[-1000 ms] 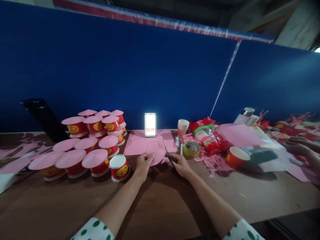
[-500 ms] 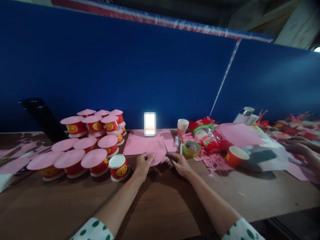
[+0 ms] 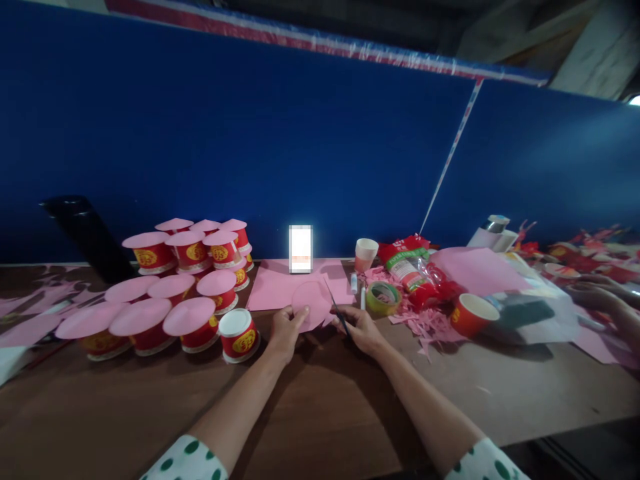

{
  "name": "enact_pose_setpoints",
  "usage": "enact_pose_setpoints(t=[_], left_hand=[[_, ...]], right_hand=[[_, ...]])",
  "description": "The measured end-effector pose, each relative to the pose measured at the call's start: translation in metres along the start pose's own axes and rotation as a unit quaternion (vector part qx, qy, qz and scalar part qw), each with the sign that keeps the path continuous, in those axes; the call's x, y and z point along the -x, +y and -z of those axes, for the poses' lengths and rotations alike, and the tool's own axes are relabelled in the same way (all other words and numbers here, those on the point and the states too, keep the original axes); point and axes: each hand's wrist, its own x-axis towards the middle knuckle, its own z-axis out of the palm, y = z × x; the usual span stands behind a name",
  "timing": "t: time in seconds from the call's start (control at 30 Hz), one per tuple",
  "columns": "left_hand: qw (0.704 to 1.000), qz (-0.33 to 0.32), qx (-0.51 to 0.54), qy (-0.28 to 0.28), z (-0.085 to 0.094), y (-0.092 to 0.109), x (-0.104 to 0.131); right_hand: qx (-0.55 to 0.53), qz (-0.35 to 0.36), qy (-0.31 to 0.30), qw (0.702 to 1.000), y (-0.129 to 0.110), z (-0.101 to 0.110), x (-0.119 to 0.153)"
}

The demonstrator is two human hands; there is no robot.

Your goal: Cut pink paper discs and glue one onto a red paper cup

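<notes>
Between my hands is a round piece of pink paper (image 3: 311, 305). My left hand (image 3: 289, 333) pinches its left edge, thumb on top. My right hand (image 3: 364, 329) is closed on a pair of scissors (image 3: 339, 311) with dark handles; the blades point up and left along the paper's right edge. A narrow pink offcut hangs near the scissors. Behind the round piece, flat pink sheets (image 3: 273, 283) lie on the table. To the left of my left hand, a red cup (image 3: 239, 337) stands upside down with its white base up.
Several red cups with pink paper tops (image 3: 190, 317) stand at left. On the right are green tape (image 3: 383, 298), pink shreds (image 3: 425, 327), a red plastic bag (image 3: 413, 267) and an orange cup (image 3: 473, 315). Another person's hands (image 3: 607, 303) are at the far right.
Hardly anything differs. My hands keep their places on the pink paper and scissors, and the view has shifted very slightly.
</notes>
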Motion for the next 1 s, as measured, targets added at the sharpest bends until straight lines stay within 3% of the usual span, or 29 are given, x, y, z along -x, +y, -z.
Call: enact_pose_setpoints(t=[0.6, 1.0], left_hand=[[1.000, 0.008, 0.003, 0.014, 0.002, -0.001, -0.001], [0.999, -0.025, 0.005, -0.034, 0.003, -0.006, -0.003]], right_hand=[[-0.010, -0.008, -0.015, 1.000, -0.004, -0.001, 0.000], [-0.035, -0.027, -0.014, 0.999, 0.007, 0.000, -0.001]])
